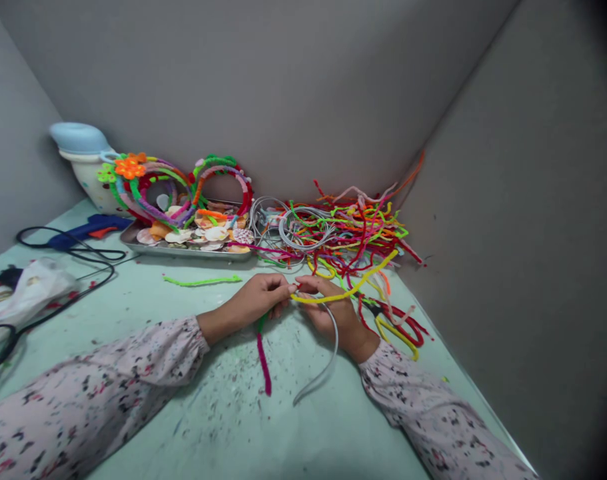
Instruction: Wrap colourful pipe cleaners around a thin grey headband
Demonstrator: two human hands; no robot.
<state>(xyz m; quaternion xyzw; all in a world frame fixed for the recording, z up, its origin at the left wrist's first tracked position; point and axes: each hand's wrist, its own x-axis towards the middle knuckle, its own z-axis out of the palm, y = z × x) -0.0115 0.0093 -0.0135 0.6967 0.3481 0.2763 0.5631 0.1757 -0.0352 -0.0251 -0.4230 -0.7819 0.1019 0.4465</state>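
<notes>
Pale pink floral sleeves (128, 377), gathered cuffs (197, 341)

Dark specks (218, 393) dot the near part of the pale green table (343, 440). Along its back I see a white container (86, 179) with a blue lid (80, 137), a metal tray (193, 253), and a heap of fuzzy stems (368, 230) with coiled wire (308, 246); nearer lie a lone green stem (203, 283), a black cord (48, 319) and a white plastic bag (40, 287).
</notes>
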